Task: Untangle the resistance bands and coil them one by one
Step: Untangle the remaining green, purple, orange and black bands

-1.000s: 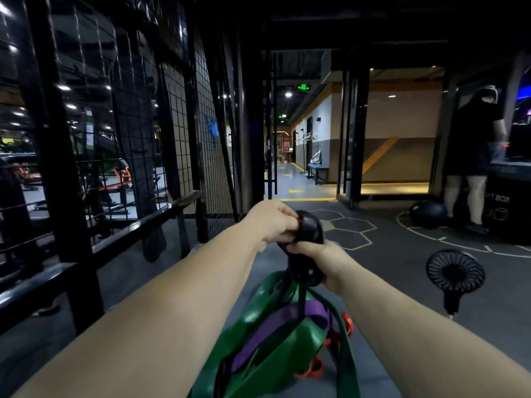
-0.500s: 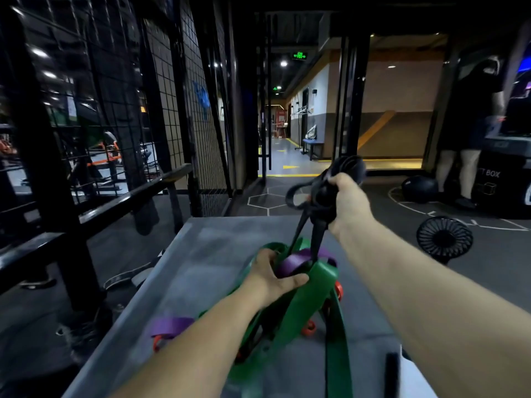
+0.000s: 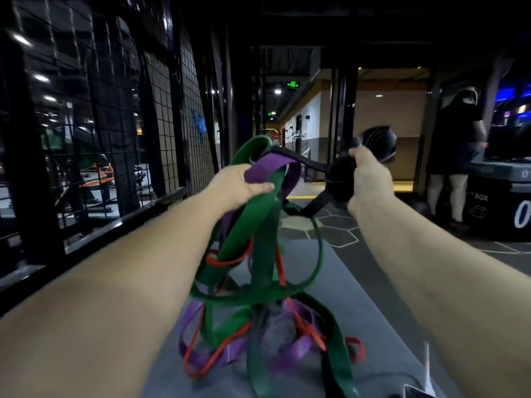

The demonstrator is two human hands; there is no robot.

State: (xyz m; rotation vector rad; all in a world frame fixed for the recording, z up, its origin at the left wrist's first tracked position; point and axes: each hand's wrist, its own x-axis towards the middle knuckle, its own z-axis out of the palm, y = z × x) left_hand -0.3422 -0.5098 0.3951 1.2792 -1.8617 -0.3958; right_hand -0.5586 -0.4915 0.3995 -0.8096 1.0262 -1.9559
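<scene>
A black flat rubber resistance band (image 3: 340, 183), partly wound into a bundle, is held above the far end of the grey padded bench (image 3: 362, 294). One strand is stretched leftward from it into the knot. The bundle is clamped in the curled fingers (image 3: 357, 158) of the right hand (image 3: 369, 182). The knot's top, where a wide green rubber band (image 3: 258, 216) and a purple flat band (image 3: 271, 168) cross, is pinched by the left hand (image 3: 237, 186) and lifted clear of the bench. A thin orange-red band (image 3: 227, 262) is threaded through the hanging loops, whose lower ends are piled in the bench's middle, towards the near edge.

The black band is judged to be mid-extraction, with its coiling only begun. The next move is likely to call for the black strand to be drawn rightward out of the green loop while the knot is held back.

Open room is seen past the right edge, although a black printed box (image 3: 497, 209) and a standing person (image 3: 457, 139) are placed farther out. The left edge is bordered by a black wire-mesh fence (image 3: 115, 116).
</scene>
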